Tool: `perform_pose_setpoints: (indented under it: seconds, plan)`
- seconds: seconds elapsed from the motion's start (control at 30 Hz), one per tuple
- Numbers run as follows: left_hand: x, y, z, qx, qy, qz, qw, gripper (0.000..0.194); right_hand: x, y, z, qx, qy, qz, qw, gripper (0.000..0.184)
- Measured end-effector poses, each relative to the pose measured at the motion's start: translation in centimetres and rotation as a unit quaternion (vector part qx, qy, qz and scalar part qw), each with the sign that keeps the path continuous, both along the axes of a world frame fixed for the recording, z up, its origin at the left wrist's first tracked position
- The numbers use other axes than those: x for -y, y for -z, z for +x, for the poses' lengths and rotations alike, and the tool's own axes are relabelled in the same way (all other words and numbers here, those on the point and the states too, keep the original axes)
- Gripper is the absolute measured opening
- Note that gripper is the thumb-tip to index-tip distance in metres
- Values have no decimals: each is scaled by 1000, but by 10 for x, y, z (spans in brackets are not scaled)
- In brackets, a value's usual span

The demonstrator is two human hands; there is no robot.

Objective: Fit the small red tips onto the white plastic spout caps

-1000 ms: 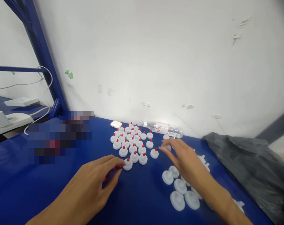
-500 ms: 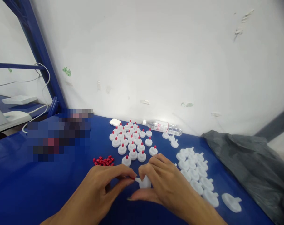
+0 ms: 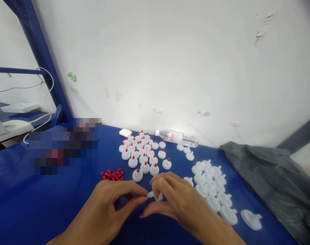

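My right hand (image 3: 177, 200) grips a white plastic cap (image 3: 155, 195) with a nozzle, low over the blue table. My left hand (image 3: 111, 204) meets it, thumb and forefinger pinched at the cap's nozzle; what the pinch holds is too small to see. Beyond my hands stands a cluster of several white caps with red tips (image 3: 143, 153). A small heap of loose red tips (image 3: 112, 175) lies left of that cluster. Several plain white caps (image 3: 213, 185) lie to the right of my right hand.
A clear water bottle (image 3: 177, 138) lies by the white wall, next to a small white case (image 3: 125, 132). A dark grey plastic bag (image 3: 269, 183) covers the table's right side. Blue shelf frame (image 3: 40, 51) and white cables stand at left. A blurred patch (image 3: 63, 144) sits on the table's left.
My right hand came back from the far caps holding one white cap, and my left hand left the red-tipped cluster; both now meet at the cap near me.
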State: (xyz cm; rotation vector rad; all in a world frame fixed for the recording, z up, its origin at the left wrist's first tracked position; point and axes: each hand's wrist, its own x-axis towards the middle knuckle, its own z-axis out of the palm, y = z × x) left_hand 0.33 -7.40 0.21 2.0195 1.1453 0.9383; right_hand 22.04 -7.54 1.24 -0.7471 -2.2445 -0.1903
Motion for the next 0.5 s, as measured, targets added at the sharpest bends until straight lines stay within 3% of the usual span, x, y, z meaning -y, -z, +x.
perform_pose_setpoints:
  seconds: [0.2, 0.5]
  plan:
    - [0, -8, -1, -3, 2, 1, 1000, 15, 4, 2, -2, -18, -5, -46, 999, 27]
    - [0, -9, -2, -1, -15, 5, 1000, 16, 2, 3, 4, -11, 63, -56, 996, 29]
